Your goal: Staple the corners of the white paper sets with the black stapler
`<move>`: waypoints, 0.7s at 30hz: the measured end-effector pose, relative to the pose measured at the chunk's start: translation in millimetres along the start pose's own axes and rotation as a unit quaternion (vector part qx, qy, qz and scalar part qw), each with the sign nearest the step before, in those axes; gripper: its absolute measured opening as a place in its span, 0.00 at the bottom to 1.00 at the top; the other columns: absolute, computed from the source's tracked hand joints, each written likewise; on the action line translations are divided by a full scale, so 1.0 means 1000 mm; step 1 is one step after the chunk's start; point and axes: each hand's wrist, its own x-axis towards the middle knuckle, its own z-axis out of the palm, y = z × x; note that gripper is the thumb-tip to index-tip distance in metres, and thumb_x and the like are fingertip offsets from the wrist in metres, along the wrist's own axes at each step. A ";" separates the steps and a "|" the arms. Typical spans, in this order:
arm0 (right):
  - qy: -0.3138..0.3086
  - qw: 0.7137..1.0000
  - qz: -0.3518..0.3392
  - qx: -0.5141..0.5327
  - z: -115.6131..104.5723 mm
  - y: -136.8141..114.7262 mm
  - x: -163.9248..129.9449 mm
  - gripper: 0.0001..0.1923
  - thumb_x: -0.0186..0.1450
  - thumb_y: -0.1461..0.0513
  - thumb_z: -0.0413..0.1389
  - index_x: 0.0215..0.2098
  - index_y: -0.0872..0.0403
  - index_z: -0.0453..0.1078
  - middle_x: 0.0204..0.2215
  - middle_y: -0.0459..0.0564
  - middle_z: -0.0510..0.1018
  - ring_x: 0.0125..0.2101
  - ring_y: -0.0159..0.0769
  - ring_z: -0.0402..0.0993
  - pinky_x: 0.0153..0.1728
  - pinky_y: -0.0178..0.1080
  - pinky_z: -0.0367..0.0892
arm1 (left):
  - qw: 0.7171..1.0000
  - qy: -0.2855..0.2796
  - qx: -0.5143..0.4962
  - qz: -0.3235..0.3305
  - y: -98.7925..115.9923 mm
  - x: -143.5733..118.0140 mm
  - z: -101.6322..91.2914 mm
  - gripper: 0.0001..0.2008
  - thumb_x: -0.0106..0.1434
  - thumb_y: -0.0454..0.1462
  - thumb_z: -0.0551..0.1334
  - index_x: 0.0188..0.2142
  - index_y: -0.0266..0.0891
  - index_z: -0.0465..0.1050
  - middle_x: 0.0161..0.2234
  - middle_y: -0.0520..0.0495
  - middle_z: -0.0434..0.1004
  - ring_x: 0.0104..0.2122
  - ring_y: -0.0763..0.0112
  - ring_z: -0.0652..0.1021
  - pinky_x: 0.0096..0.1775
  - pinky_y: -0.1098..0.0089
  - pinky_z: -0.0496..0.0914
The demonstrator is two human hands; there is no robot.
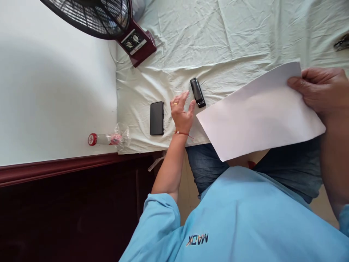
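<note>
My right hand [321, 85] pinches the right end of a white sheet of paper [261, 112], thumb on top and fingers underneath. The paper tilts over the table's front edge and my lap; whether it is one sheet or several I cannot tell. My left hand [182, 111] is over the cloth with its fingers apart and holds nothing. Just beyond its fingertips and thumb lies a black stapler [197, 92], close by but not gripped. To the left of that hand a black smartphone [156, 118] lies flat, its dark screen facing up.
A pale, wrinkled cloth [240, 32] covers the table. At the back left stands a dark red fan [139, 43]. A clear bottle with a red cap [92, 139] and crumpled plastic is by the wall. A dark object [342, 43] lies at the far right.
</note>
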 end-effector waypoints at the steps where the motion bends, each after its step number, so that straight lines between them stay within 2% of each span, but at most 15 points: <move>1: 0.010 1.000 -0.005 0.012 0.000 -0.002 -0.004 0.29 0.58 0.39 0.63 0.44 0.53 0.75 0.37 0.53 0.73 0.29 0.24 0.63 0.27 0.33 0.60 | 0.999 0.016 -0.030 -0.042 0.004 -0.008 -0.004 0.33 0.72 0.63 0.64 0.63 0.46 0.81 0.61 0.36 0.84 0.63 0.54 0.80 0.63 0.55 0.76; 3: 0.020 0.999 -0.017 0.038 0.004 -0.007 -0.009 0.28 0.58 0.40 0.63 0.44 0.53 0.75 0.38 0.53 0.74 0.30 0.25 0.64 0.30 0.35 0.62 | 0.983 0.038 -0.119 -0.136 0.014 -0.030 -0.011 0.36 0.71 0.66 0.61 0.65 0.47 0.77 0.60 0.36 0.83 0.56 0.59 0.83 0.49 0.64 0.79; 5: 0.025 0.997 -0.032 0.062 0.012 -0.012 -0.009 0.27 0.59 0.41 0.63 0.43 0.54 0.75 0.38 0.52 0.73 0.31 0.25 0.64 0.31 0.35 0.63 | 0.953 0.039 -0.227 -0.200 0.025 -0.055 -0.017 0.38 0.71 0.69 0.57 0.64 0.48 0.76 0.56 0.37 0.83 0.44 0.65 0.84 0.38 0.69 0.77; 6: 0.029 0.996 -0.040 0.074 0.018 -0.013 -0.008 0.27 0.60 0.42 0.63 0.43 0.54 0.75 0.38 0.52 0.73 0.31 0.25 0.64 0.32 0.35 0.63 | 0.938 0.036 -0.265 -0.219 0.029 -0.067 -0.020 0.40 0.70 0.72 0.54 0.63 0.48 0.77 0.53 0.38 0.84 0.40 0.68 0.83 0.33 0.71 0.74; 8: 0.036 0.993 -0.055 0.096 0.031 -0.014 -0.003 0.25 0.62 0.43 0.62 0.42 0.55 0.74 0.36 0.50 0.71 0.31 0.24 0.62 0.32 0.34 0.61 | 0.921 0.003 -0.311 -0.235 0.036 -0.086 -0.023 0.40 0.67 0.73 0.57 0.58 0.48 0.79 0.46 0.42 0.83 0.33 0.71 0.79 0.27 0.71 0.68; 10: 0.034 0.991 -0.069 0.110 0.043 -0.013 0.004 0.23 0.63 0.44 0.62 0.40 0.56 0.72 0.33 0.49 0.69 0.29 0.23 0.60 0.32 0.34 0.58 | 0.924 -0.031 -0.287 -0.249 0.039 -0.095 -0.024 0.31 0.67 0.67 0.65 0.48 0.44 0.81 0.32 0.49 0.77 0.26 0.74 0.71 0.26 0.71 0.64; 12: 0.024 0.991 -0.083 0.104 0.053 -0.011 0.008 0.23 0.64 0.44 0.60 0.38 0.57 0.71 0.31 0.48 0.67 0.28 0.23 0.57 0.31 0.34 0.56 | 0.930 -0.037 -0.246 -0.270 0.038 -0.096 -0.023 0.26 0.66 0.63 0.70 0.39 0.42 0.79 0.25 0.54 0.69 0.23 0.76 0.66 0.27 0.71 0.63; 17: 0.011 0.997 -0.074 0.024 0.062 -0.004 0.010 0.25 0.65 0.41 0.57 0.38 0.55 0.69 0.29 0.48 0.63 0.28 0.25 0.55 0.27 0.33 0.51 | 0.935 0.023 -0.213 -0.282 0.033 -0.089 -0.016 0.25 0.65 0.59 0.72 0.34 0.41 0.76 0.27 0.55 0.70 0.29 0.74 0.70 0.35 0.71 0.67; 21: -0.004 0.995 -0.068 0.073 0.060 0.003 0.012 0.26 0.63 0.41 0.59 0.37 0.55 0.68 0.29 0.48 0.63 0.27 0.24 0.55 0.25 0.33 0.52 | 0.922 0.052 -0.232 -0.304 0.034 -0.089 -0.013 0.30 0.61 0.64 0.73 0.31 0.41 0.72 0.26 0.57 0.68 0.27 0.77 0.66 0.32 0.73 0.63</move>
